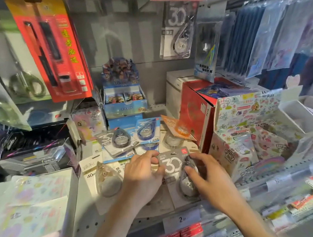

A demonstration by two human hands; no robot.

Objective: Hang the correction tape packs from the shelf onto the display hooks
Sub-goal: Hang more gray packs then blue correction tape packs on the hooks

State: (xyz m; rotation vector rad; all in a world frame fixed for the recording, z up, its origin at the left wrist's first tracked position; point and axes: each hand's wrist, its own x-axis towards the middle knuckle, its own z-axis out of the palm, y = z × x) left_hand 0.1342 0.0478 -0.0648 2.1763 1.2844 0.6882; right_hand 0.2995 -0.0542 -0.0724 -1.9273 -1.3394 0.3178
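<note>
Both hands pinch one grey correction tape pack low over the shelf: the left hand grips its left edge, the right hand its blister. More packs lie behind; another pack hangs above.

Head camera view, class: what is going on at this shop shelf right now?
A person's two hands are picking up a grey correction tape pack from the shelf. The left hand pinches its left edge and the right hand curls over its blister. More packs lie behind, and one hung pack is already up on the back panel.
</note>
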